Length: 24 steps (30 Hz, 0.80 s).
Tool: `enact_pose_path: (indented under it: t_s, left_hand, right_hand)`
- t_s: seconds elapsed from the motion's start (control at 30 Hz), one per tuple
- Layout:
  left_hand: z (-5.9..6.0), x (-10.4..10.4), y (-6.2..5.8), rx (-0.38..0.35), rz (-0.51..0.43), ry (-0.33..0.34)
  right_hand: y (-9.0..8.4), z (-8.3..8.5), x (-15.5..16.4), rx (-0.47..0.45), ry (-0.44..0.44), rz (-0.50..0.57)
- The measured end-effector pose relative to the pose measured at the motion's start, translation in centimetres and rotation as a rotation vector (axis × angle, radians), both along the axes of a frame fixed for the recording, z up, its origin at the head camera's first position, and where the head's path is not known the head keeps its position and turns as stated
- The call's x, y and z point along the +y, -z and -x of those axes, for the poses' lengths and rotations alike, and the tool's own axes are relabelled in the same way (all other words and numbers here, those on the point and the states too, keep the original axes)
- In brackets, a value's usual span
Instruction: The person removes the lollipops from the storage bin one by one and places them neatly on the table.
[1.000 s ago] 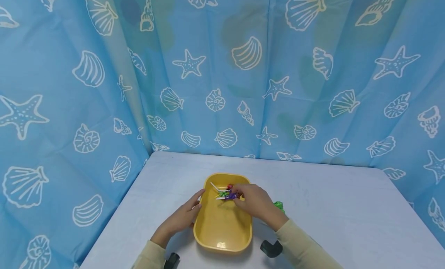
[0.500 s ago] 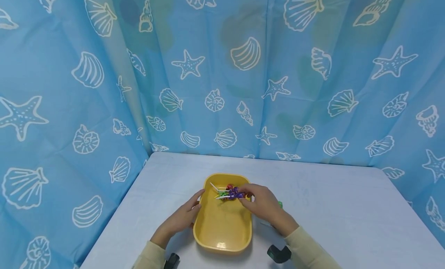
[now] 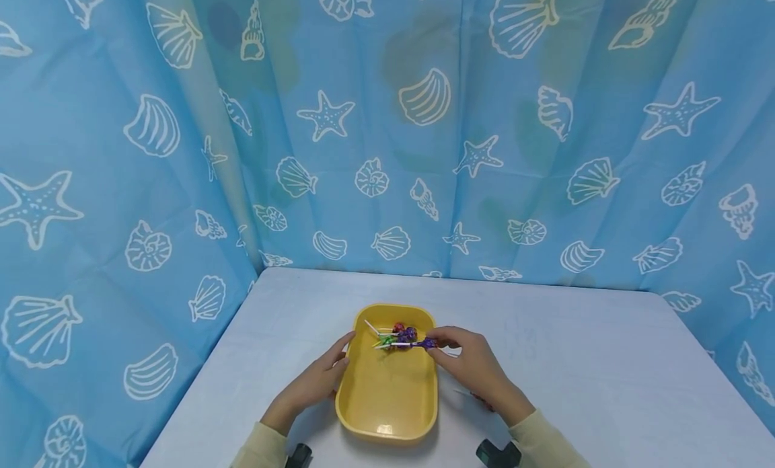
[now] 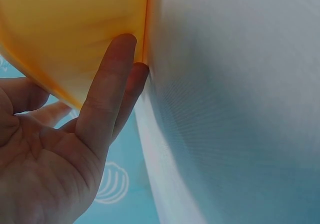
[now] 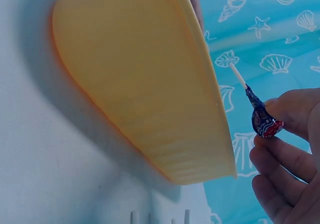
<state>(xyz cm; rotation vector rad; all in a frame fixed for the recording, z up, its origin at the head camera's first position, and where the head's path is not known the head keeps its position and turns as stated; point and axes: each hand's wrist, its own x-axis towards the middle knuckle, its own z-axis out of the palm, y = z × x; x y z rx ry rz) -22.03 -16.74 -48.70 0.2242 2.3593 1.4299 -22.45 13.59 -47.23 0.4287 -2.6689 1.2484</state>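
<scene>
A yellow plastic tray [image 3: 386, 394] stands on the white table in the head view. My left hand [image 3: 316, 379] rests against its left side; in the left wrist view its straight fingers [image 4: 107, 89] touch the tray's outer wall. Over the tray's right rim, my right hand [image 3: 472, 362] pinches a lollipop between thumb and fingertips. That lollipop [image 5: 263, 118] has a dark purple and red wrapper, its white stick pointing towards the tray. Inside the tray's far half lie several lollipops [image 3: 406, 335] in purple, red and green wrappers.
Partly hidden under my right wrist, something reddish [image 3: 483, 401] lies on the table. Several pale sticks [image 5: 187, 217] show at the bottom of the right wrist view. A blue seashell-print curtain [image 3: 363, 118] closes off the back and left of the table [image 3: 605, 374].
My right hand has moved right, from above the pile in the tray to the right rim, drawing a purple lollipop with it. The left hand stays at the tray's side.
</scene>
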Motion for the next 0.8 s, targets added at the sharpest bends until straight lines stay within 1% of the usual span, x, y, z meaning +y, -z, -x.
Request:
enact_pose_path:
  t_s: [0.1,0.2,0.3,0.47,0.6,0.7,0.8]
  left_hand:
    - [-0.1,0.0,0.0,-0.002,0.004,-0.001]
    - [-0.2,0.0,0.0,0.002,0.007,0.004]
    - [-0.1,0.0,0.0,0.004,0.006,0.007]
    - [0.0,-0.1,0.3,0.003,0.002,0.007]
    - [0.0,-0.1,0.4,0.007,0.001,0.011]
    - [0.0,-0.1,0.3,0.007,0.003,0.012]
    - [0.0,0.0,0.1,0.000,0.006,0.010]
  right_hand:
    - [0.3,-0.3,0.3,-0.039,0.019,0.061]
    - [0.3,-0.7,0.5,-0.090,0.015,0.157]
    - [0.4,-1.1,0.7,-0.123,0.012,0.228]
    - [0.7,-1.5,1.0,-0.121,0.029,0.243]
    - [0.9,-1.9,1.3,-0.097,0.041,0.251]
    - [1.0,-2.1,1.7,-0.089,0.043,0.262]
    - [1.1,-2.4,2.1,-0.100,0.042,0.266]
